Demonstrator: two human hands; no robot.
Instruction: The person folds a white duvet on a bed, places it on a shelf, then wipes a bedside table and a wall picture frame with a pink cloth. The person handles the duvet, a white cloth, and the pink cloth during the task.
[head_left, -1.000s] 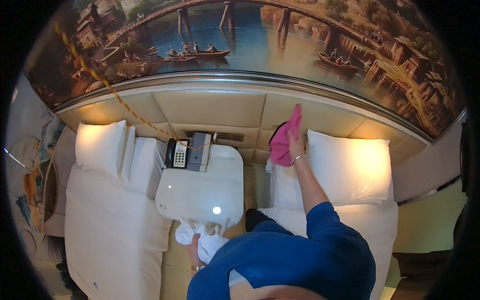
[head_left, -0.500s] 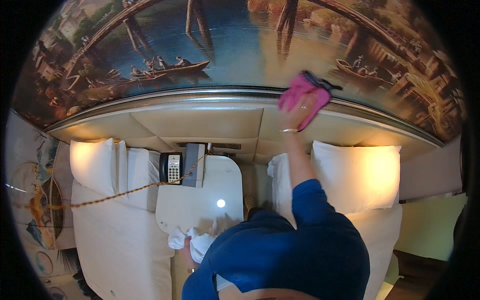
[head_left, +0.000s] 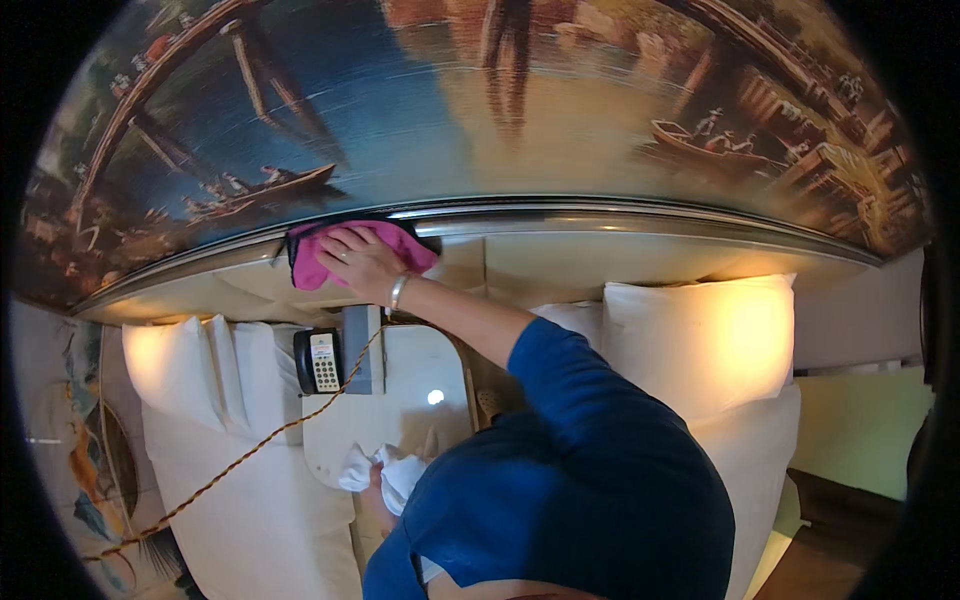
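My right hand [head_left: 368,266] presses a pink cloth with dark edging [head_left: 311,262] onto the metallic rail [head_left: 600,222] on top of the padded headboard. Its fingers lie over the cloth, and the arm reaches up and left. A silver bracelet circles that wrist. Low down, my left hand [head_left: 376,487] is closed round a crumpled white cloth [head_left: 403,474], over the near end of the white bedside table [head_left: 420,365]. My sleeve and body hide part of that hand.
A telephone [head_left: 321,362] and a grey box-like holder [head_left: 364,350] stand on the table. A twisted cord [head_left: 235,463] crosses the left bed. White pillows [head_left: 700,345] rest on the beds at both sides. A painted mural [head_left: 560,110] rises behind the rail.
My right hand has slid the pink cloth left along the rail, from right of the table to above the telephone. The left hand still holds the white cloth in about the same place.
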